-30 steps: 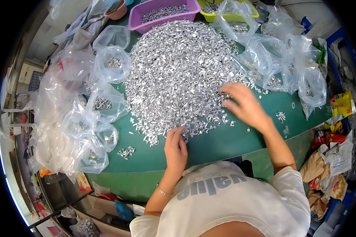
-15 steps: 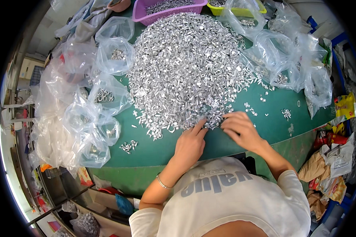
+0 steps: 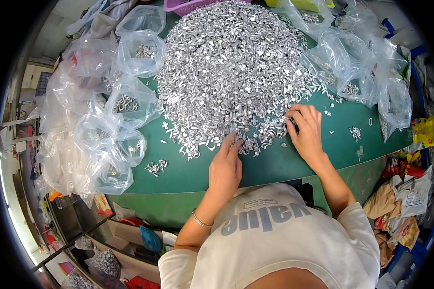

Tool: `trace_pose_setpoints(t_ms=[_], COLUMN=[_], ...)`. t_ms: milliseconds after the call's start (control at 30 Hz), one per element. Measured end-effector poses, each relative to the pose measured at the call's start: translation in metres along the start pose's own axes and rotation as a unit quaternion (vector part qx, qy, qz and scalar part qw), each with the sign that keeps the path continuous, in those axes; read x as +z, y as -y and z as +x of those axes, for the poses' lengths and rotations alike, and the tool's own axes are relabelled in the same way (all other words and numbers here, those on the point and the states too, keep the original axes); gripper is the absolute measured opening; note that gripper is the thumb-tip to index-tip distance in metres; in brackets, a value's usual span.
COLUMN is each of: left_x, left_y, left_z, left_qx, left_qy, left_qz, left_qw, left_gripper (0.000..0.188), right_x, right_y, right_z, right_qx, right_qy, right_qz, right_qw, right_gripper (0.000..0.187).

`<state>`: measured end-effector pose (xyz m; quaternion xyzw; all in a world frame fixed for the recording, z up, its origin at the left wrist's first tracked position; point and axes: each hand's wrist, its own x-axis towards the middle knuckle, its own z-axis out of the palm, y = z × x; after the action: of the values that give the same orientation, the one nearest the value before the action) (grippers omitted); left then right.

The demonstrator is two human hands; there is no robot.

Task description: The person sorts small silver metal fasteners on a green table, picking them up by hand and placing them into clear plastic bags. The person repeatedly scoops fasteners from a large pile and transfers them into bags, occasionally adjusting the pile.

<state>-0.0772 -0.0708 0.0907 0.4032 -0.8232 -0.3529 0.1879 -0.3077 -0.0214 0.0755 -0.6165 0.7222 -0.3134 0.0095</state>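
A large heap of small silvery metal pieces (image 3: 231, 62), mixed in shape, lies on the green table (image 3: 188, 176). My left hand (image 3: 225, 166) is at the heap's near edge, its index and middle fingers stretched out and touching loose pieces; it holds nothing that I can see. To the right, my right hand (image 3: 306, 130) rests at the heap's near right edge with fingers bent and thumb drawn close to the index fingertip. What lies between those tips is too small to make out. Some spread pieces (image 3: 250, 146) lie between the hands.
Clear plastic bags (image 3: 101, 139) with metal pieces crowd the left side, and more bags (image 3: 345, 58) stand at the right. A purple basket (image 3: 188, 6) and a yellow-green basket (image 3: 318, 6) are at the back. Small piles sit at left (image 3: 156, 167) and right (image 3: 355, 133).
My right hand has moved right and farther in, its fingers drawing together at the heap's edge. My left hand has shifted slightly left. The view has tilted, so the heap sits higher.
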Motion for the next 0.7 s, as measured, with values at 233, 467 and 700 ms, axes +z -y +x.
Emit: trace_pose_setpoints(t_ms=[233,467,700], left_x=[0.005,0.002,0.001], left_y=[0.002,-0.001,-0.005], left_z=[0.002,0.005,0.03], left_qx=[0.036,0.073,0.107], left_qy=[-0.04,0.004,-0.024], left_qz=[-0.043,0.006,0.006], left_qw=[0.998,0.997,0.994], left_gripper=[0.042,0.042,0.036], right_x=[0.002,-0.007,0.0], right_y=[0.019,-0.001,0.011], right_z=[-0.009,-0.003,0.006], right_qx=[-0.04,0.003,-0.064], right_qy=[0.045,0.018,0.082], right_qz=[0.047,0.058,0.014], right_qw=[0.997,0.998,0.994], right_gripper=[0.018,0.015,0.016])
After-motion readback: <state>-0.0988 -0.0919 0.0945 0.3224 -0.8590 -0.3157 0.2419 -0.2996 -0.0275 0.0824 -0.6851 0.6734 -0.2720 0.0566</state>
